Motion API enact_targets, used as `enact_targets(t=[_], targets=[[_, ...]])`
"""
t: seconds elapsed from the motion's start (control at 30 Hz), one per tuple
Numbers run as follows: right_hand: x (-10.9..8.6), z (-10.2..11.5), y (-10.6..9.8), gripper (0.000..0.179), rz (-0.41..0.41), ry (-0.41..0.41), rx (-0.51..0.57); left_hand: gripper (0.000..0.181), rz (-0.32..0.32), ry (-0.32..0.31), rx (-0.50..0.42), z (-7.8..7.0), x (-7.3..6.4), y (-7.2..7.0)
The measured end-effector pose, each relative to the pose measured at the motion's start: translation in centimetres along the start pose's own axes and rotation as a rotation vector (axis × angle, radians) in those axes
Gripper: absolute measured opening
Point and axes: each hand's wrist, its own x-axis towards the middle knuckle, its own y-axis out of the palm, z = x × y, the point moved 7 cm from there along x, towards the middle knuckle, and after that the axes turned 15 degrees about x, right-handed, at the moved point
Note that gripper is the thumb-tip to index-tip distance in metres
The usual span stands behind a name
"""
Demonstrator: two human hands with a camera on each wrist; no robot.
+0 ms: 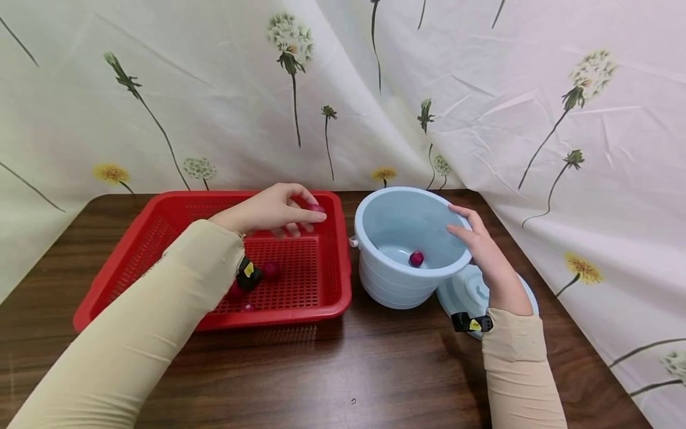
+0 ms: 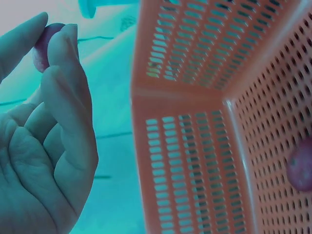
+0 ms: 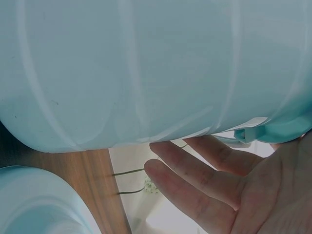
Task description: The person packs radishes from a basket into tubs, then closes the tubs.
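My left hand (image 1: 278,208) is over the back right part of a red plastic basket (image 1: 347,280), pinching a small round dark-red fruit (image 1: 317,208) between thumb and fingertips. In the left wrist view the same fruit (image 2: 43,48) shows at the fingertips. Several similar fruits lie on the basket floor, one fruit (image 1: 270,270) beside the left wrist. With the thumb over the inside of the rim and the fingers outside, my right hand (image 1: 479,238) holds the light-blue bucket (image 1: 396,292). Inside the bucket lies one dark-red fruit (image 1: 416,258). Outstretched fingers (image 3: 195,170) lie along the bucket's wall in the right wrist view.
A light-blue lid (image 1: 465,289) lies on the wooden table (image 1: 343,369), behind and below the right wrist. The bucket stands just right of the basket, a white handle joint (image 1: 354,241) between them. A flower-printed cloth (image 1: 225,89) hangs behind the table and along its right side.
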Motion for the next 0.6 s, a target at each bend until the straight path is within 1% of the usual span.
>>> enact_targets(t=[0.13,0.37,0.6], targets=[[0.0,-0.1,0.0,0.061,0.000,0.004,0.001,0.047,-0.014,0.013,-0.023,-1.0,0.4,0.2],[0.1,-0.1,0.1,0.060,-0.001,0.006,0.013,0.041,-0.041,0.039,-0.103,-2.7,1.0,0.6],[0.0,0.0,0.0,0.060,-0.004,0.001,0.003,0.041,-0.040,0.079,-0.180,-4.9,1.6,1.1]])
